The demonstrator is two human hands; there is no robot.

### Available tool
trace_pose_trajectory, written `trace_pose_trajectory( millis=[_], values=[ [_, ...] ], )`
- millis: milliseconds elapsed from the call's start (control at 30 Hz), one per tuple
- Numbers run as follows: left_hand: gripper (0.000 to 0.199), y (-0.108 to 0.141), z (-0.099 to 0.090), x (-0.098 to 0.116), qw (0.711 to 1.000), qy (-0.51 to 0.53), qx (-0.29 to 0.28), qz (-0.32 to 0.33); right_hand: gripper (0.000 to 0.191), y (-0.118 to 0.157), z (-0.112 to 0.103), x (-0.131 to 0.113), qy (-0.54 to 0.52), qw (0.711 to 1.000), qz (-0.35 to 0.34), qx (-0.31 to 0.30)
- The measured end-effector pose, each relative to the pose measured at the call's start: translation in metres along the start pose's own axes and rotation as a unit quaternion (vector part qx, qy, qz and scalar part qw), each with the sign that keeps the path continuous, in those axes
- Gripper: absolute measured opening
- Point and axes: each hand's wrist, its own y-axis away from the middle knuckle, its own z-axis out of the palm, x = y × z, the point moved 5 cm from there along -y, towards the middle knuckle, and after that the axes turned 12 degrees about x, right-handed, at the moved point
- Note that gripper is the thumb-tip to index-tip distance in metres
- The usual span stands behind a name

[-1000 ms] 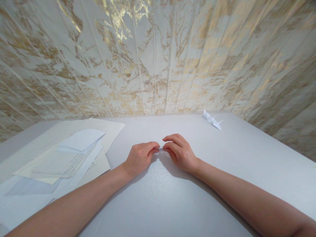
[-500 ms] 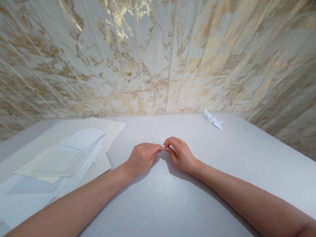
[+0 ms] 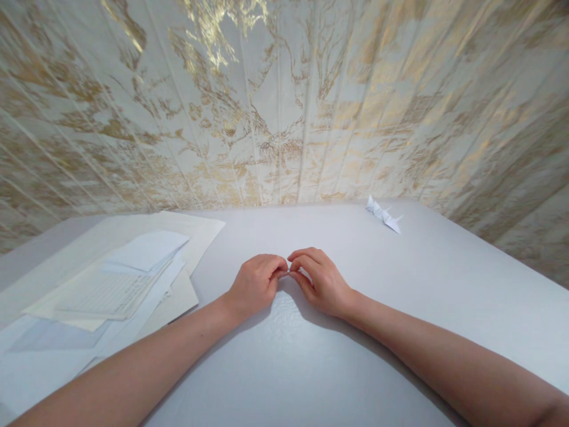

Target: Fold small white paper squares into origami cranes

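Over the counter [image 3: 284, 367], the left hand [image 3: 255, 283] had just curled its fingertips in, the right hand [image 3: 323, 283] had fanned its fingers; both grips pinched the tiny white paper [image 3: 288, 271], mostly hidden between their fingertips!

Count as I see it: hands, two, one left hand [image 3: 255, 286] and one right hand [image 3: 323, 283]; small white piece [image 3: 288, 271], one, mostly hidden; folded paper figures [image 3: 389, 220], at least two, exact number unclear; paper sheets [image 3: 149, 249], at least five, overlapping; bench [image 3: 288, 367], one.
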Motion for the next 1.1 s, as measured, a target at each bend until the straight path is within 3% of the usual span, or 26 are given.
trace_pose_trajectory(
  millis=[233, 400, 633, 800, 933, 1033, 1100],
  values=[
    [0.021, -0.001, -0.003, 0.0, 0.999, 0.02, 0.026, 0.004, 0.008, -0.001, 0.004, 0.009, -0.073, 0.989, 0.128, -0.015],
    [0.012, 0.0, -0.004, -0.005, 0.997, 0.016, 0.028, -0.064, 0.007, 0.0, 0.005, 0.016, -0.098, 0.977, 0.192, -0.007],
    [0.006, -0.001, 0.003, -0.011, 0.981, 0.08, -0.025, -0.176, 0.008, 0.0, 0.002, 0.021, -0.128, 0.968, 0.213, 0.025],
    [0.015, -0.001, 0.008, -0.006, 0.983, 0.055, -0.097, -0.143, 0.014, -0.003, -0.005, 0.012, -0.082, 0.985, 0.15, 0.018],
    [0.017, -0.003, 0.002, -0.006, 0.985, 0.039, -0.055, -0.156, 0.007, -0.003, -0.007, 0.008, -0.078, 0.988, 0.127, 0.044],
    [0.017, -0.005, -0.002, -0.007, 0.98, 0.05, -0.012, -0.192, 0.028, -0.001, -0.003, 0.013, -0.081, 0.982, 0.159, 0.06],
    [0.016, -0.006, -0.002, -0.007, 0.978, 0.062, 0.008, -0.197, 0.033, 0.002, 0.003, 0.017, -0.096, 0.973, 0.205, 0.038]
  ],
)
